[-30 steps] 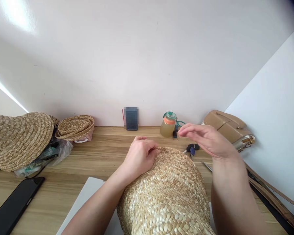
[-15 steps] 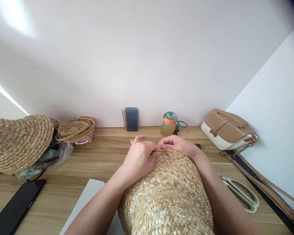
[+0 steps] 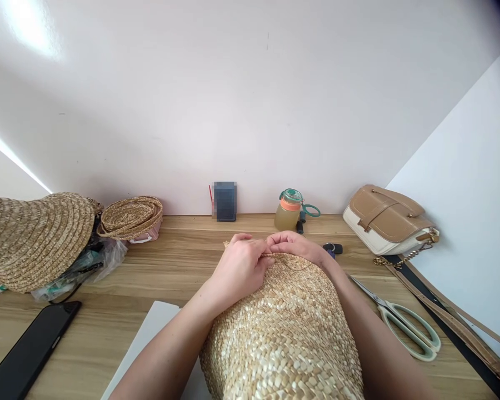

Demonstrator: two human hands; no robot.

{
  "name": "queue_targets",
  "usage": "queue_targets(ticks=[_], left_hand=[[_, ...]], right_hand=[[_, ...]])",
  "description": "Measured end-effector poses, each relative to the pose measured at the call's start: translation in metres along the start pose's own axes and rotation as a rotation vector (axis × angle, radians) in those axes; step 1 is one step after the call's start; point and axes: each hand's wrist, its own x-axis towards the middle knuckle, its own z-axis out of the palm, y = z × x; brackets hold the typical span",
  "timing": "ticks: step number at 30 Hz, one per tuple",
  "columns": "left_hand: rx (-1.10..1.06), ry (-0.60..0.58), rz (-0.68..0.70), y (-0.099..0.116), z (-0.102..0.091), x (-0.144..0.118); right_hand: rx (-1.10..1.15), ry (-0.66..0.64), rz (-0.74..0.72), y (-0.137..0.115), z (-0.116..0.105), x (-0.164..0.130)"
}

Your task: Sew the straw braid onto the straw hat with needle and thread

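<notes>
A straw hat [image 3: 287, 328], woven in pale golden plait, stands bulging in front of me with its rounded side towards me. My left hand [image 3: 239, 261] pinches its far edge between thumb and fingers. Right beside it, my right hand [image 3: 294, 244] is closed at the same edge, fingers curled and fingertips nearly touching the left ones. A thin dark thread [image 3: 298, 270] loops over the straw just below the right hand. Whether a needle sits between the fingertips is hidden.
Scissors [image 3: 408, 328] lie right of my right forearm, near a brown-and-white handbag [image 3: 387, 219] and straps. A jar [image 3: 289, 214] stands at the back. Left are another straw hat [image 3: 45, 239], coiled straw plait [image 3: 131, 216], a phone [image 3: 29, 350]; white paper [image 3: 150, 328] lies under my left arm.
My right hand has shifted slightly left, closer to the left hand, and its fingers are more curled. The left hand stays on the edge. The view has moved slightly.
</notes>
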Motion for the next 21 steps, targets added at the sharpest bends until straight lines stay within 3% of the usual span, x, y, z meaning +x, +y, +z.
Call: queue_targets(ticks=[7,15,21], left_hand=[[-0.165,-0.002,-0.026,-0.003,-0.011,0.001],[-0.294,-0.034,-0.03,-0.01,-0.005,0.001],[-0.393,-0.064,-0.04,-0.012,-0.004,0.002]], right_hand=[[0.299,0.299,-0.165,0.005,-0.003,0.008],[0.502,0.297,-0.307,-0.02,-0.009,-0.018],[0.491,0.369,-0.356,-0.017,-0.005,-0.011]])
